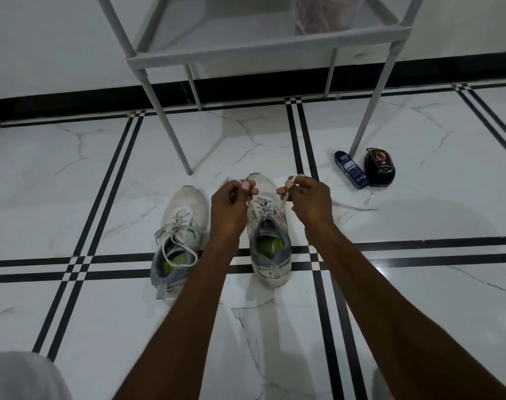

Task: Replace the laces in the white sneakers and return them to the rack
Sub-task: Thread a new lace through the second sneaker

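While both bare arms reach forward over the white marble-patterned tiled floor (101,168), two worn white mesh sneakers stand side by side on it, toes pointing away toward the grey tubular metal rack (263,47), heels toward the person, long axes running near to far. On the right-hand white sneaker (270,246) the pale flat lace (283,194) is drawn up in two ends: the left hand (231,203) has its fingers curled round one end, and the right hand (306,197) pinches the other, each grip closed on the lace just above the eyelets. Beside it, the left-hand white sneaker (179,238) is untouched, its grey-white lace lying in loose loops across the green-lined opening. Near the rack's right front leg lie a dark blue cylindrical can (351,168) and a black rounded shoe-polish container (380,166), almost touching.
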Demonstrator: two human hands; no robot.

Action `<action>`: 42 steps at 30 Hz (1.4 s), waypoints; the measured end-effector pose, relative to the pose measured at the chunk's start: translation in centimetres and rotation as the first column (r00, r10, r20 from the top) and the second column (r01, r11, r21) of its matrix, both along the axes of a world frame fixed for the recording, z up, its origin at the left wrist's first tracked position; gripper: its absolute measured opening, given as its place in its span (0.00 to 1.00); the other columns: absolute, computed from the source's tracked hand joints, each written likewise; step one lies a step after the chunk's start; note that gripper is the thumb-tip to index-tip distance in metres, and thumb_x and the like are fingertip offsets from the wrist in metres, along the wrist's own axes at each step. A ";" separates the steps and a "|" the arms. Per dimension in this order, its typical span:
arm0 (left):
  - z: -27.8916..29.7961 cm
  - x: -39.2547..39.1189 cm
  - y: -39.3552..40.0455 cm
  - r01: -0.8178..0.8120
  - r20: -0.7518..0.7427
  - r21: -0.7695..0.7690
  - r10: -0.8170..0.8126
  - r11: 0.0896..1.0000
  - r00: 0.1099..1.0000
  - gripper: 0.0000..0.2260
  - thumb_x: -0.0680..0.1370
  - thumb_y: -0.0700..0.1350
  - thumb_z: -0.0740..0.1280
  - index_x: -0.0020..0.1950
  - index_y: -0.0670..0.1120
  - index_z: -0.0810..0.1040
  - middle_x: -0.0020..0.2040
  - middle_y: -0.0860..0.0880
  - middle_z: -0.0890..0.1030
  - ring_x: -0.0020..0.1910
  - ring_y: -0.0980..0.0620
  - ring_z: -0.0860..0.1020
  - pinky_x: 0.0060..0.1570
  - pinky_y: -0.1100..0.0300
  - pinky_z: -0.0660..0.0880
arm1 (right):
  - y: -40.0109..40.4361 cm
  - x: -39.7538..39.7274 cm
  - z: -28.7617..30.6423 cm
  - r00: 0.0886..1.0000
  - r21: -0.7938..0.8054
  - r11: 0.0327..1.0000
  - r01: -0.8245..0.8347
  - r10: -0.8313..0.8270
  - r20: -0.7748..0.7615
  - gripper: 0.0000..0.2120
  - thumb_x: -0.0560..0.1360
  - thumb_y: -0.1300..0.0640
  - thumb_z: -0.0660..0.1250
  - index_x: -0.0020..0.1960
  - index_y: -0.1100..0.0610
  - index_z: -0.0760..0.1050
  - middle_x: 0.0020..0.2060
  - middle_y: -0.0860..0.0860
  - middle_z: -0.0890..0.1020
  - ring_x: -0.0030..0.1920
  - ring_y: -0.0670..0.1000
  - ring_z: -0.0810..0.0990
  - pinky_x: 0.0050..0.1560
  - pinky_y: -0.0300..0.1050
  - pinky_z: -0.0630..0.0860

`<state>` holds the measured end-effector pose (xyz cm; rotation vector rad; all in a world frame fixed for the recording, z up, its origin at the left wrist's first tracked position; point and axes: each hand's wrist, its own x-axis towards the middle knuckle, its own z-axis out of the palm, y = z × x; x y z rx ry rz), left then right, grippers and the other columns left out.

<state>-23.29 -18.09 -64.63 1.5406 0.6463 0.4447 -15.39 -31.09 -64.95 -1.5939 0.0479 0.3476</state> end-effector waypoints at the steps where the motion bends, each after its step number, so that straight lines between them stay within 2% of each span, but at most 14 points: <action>1: 0.7 0.3 0.3 0.031 0.023 0.046 -0.032 0.998 0.999 0.10 0.83 0.45 0.65 0.54 0.40 0.83 0.44 0.50 0.85 0.42 0.63 0.81 0.45 0.67 0.76 | 0.3 0.2 0.0 0.999 -0.018 0.999 -0.037 0.038 0.022 0.05 0.80 0.63 0.66 0.53 0.63 0.78 0.42 0.57 0.86 0.42 0.49 0.85 0.42 0.39 0.79; 4: 2.4 1.2 1.2 0.168 0.054 0.232 -0.185 0.958 0.981 0.11 0.84 0.45 0.64 0.55 0.41 0.84 0.46 0.47 0.86 0.46 0.61 0.82 0.46 0.69 0.75 | 1.2 0.3 0.2 0.949 -0.159 0.941 -0.300 0.311 0.047 0.07 0.78 0.65 0.67 0.54 0.63 0.81 0.42 0.57 0.87 0.41 0.50 0.86 0.44 0.41 0.80; 6: 2.7 1.5 1.8 0.227 0.045 0.326 -0.255 0.918 0.966 0.11 0.84 0.47 0.64 0.55 0.43 0.85 0.47 0.48 0.86 0.50 0.56 0.83 0.45 0.71 0.76 | 1.3 0.3 0.8 0.825 -0.282 0.801 -0.528 0.562 0.052 0.09 0.79 0.62 0.66 0.55 0.61 0.83 0.42 0.51 0.86 0.41 0.45 0.85 0.45 0.38 0.79; 8: 2.6 1.6 2.2 0.277 0.034 0.329 -0.305 0.903 0.952 0.12 0.84 0.47 0.64 0.56 0.44 0.85 0.47 0.47 0.86 0.51 0.54 0.83 0.43 0.71 0.77 | 1.1 0.2 1.7 0.711 -0.295 0.684 -0.667 0.703 0.024 0.10 0.81 0.57 0.65 0.56 0.60 0.83 0.43 0.49 0.85 0.42 0.43 0.83 0.45 0.36 0.78; 10: 2.1 1.6 2.3 0.323 0.017 0.243 -0.337 0.915 0.941 0.14 0.85 0.50 0.62 0.56 0.45 0.85 0.47 0.48 0.86 0.49 0.54 0.84 0.44 0.65 0.78 | 0.9 0.3 2.3 0.670 -0.318 0.645 -0.695 0.742 0.040 0.14 0.81 0.48 0.65 0.53 0.57 0.84 0.45 0.52 0.86 0.48 0.50 0.84 0.51 0.45 0.79; 15: -0.8 1.0 2.0 0.400 -0.184 0.108 -0.377 0.910 0.908 0.23 0.85 0.58 0.55 0.48 0.47 0.84 0.41 0.50 0.85 0.43 0.54 0.83 0.51 0.57 0.77 | 0.0 1.7 1.9 0.683 -0.521 0.656 -0.546 0.709 0.178 0.17 0.79 0.45 0.67 0.39 0.56 0.82 0.36 0.52 0.84 0.39 0.52 0.82 0.45 0.50 0.78; 17: -1.7 0.8 2.0 0.377 -0.204 0.136 -0.347 0.916 0.916 0.21 0.85 0.56 0.57 0.50 0.46 0.85 0.44 0.48 0.86 0.44 0.52 0.83 0.53 0.55 0.78 | -0.6 2.2 1.9 0.661 -0.574 0.622 -0.534 0.729 0.175 0.15 0.78 0.48 0.69 0.41 0.59 0.82 0.36 0.53 0.83 0.38 0.51 0.81 0.42 0.46 0.76; 22: -2.0 1.0 2.3 0.345 -0.150 0.184 -0.320 0.920 0.935 0.15 0.85 0.49 0.62 0.51 0.42 0.85 0.46 0.45 0.87 0.46 0.51 0.84 0.50 0.55 0.79 | -1.6 2.6 2.2 0.653 -0.595 0.615 -0.517 0.733 0.190 0.06 0.75 0.54 0.74 0.49 0.55 0.87 0.36 0.43 0.83 0.36 0.41 0.81 0.40 0.36 0.73; 27: -2.0 0.8 2.5 0.356 -0.157 0.152 -0.333 0.922 0.930 0.10 0.83 0.45 0.65 0.50 0.42 0.85 0.46 0.45 0.87 0.47 0.47 0.85 0.56 0.48 0.80 | -1.7 2.4 2.7 0.680 -0.415 0.658 -0.629 0.724 0.117 0.09 0.76 0.52 0.73 0.48 0.58 0.86 0.39 0.50 0.86 0.41 0.47 0.85 0.38 0.35 0.80; 31: -1.7 0.7 2.4 0.354 -0.172 0.154 -0.328 0.922 0.929 0.10 0.83 0.45 0.66 0.51 0.41 0.85 0.45 0.46 0.87 0.46 0.49 0.84 0.54 0.52 0.80 | -1.6 2.3 2.5 0.657 -0.576 0.599 -0.556 0.741 0.136 0.05 0.74 0.55 0.75 0.45 0.58 0.86 0.37 0.49 0.86 0.36 0.46 0.84 0.42 0.41 0.82; 34: -1.7 0.6 2.3 0.357 -0.178 0.178 -0.327 0.917 0.928 0.09 0.83 0.44 0.66 0.52 0.43 0.85 0.46 0.45 0.87 0.46 0.47 0.84 0.54 0.51 0.79 | -0.7 1.7 1.3 0.673 -0.631 0.701 -0.332 0.645 0.362 0.01 0.71 0.58 0.75 0.42 0.55 0.85 0.37 0.49 0.85 0.35 0.47 0.82 0.42 0.49 0.82; 37: -1.3 0.5 2.0 0.387 -0.183 0.183 -0.355 0.904 0.917 0.09 0.82 0.39 0.65 0.55 0.47 0.84 0.49 0.46 0.87 0.45 0.56 0.83 0.52 0.58 0.79 | -0.1 0.6 0.0 0.685 -0.557 0.817 -0.149 0.491 0.538 0.01 0.73 0.57 0.72 0.42 0.52 0.81 0.39 0.45 0.83 0.38 0.46 0.80 0.42 0.50 0.80; 39: -0.9 0.4 1.8 0.426 -0.189 0.119 -0.401 0.897 0.897 0.13 0.82 0.35 0.63 0.59 0.49 0.82 0.50 0.48 0.85 0.44 0.62 0.82 0.49 0.65 0.77 | -0.1 -0.2 -0.6 0.709 -0.486 0.865 -0.124 0.420 0.566 0.01 0.74 0.56 0.72 0.44 0.53 0.81 0.40 0.45 0.83 0.37 0.45 0.80 0.41 0.45 0.80; 42: -0.9 0.3 1.8 0.437 -0.207 0.042 -0.420 0.898 0.884 0.09 0.82 0.38 0.66 0.59 0.44 0.83 0.53 0.46 0.85 0.49 0.56 0.82 0.52 0.64 0.77 | -0.2 -0.8 -0.9 0.803 -0.323 0.929 -0.183 0.331 0.495 0.01 0.75 0.60 0.72 0.46 0.57 0.80 0.40 0.48 0.83 0.37 0.47 0.82 0.39 0.41 0.80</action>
